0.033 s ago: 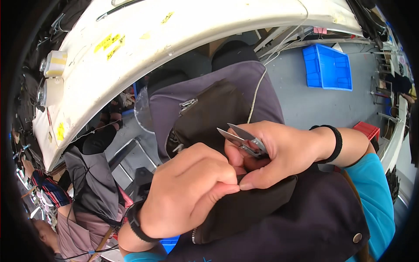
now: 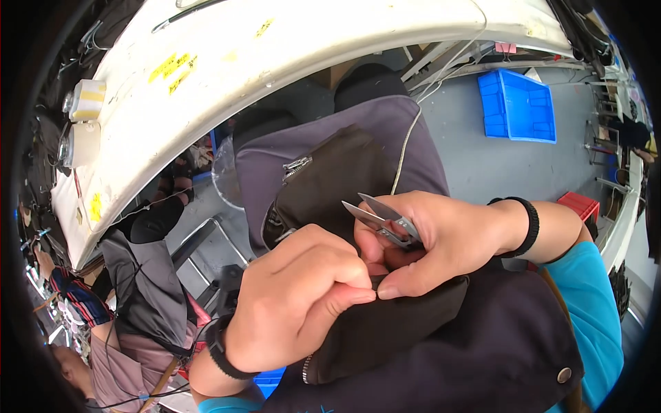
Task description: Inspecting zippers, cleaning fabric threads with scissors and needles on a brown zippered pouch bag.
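Dark fabric with a metal zipper, like a pouch or garment part (image 2: 406, 322), lies across my lap. My left hand (image 2: 299, 299) is closed, pinching the fabric's upper edge between thumb and fingertips. Right beside it, thumb tip close to the left thumb, my right hand (image 2: 441, 241) is closed around a pair of thread snips (image 2: 391, 221). The snips' two pointed blades stick out above the fingers, apart, pointing up and left. What the right fingertips pinch is mostly hidden. Beyond my hands, another dark zippered piece (image 2: 337, 179) rests on a purple-grey cloth (image 2: 420, 148).
A white table (image 2: 227, 82) curves across the far side, with two white spools or jars (image 2: 86, 141) at its left end. A blue crate (image 2: 516, 107) and a red crate (image 2: 580, 204) stand on the right. Another person (image 2: 124, 337) sits at the lower left. A pale cord (image 2: 406, 148) hangs down.
My left hand has shifted very slightly to the right, its wrist most. The right hand and the snips have hardly moved.
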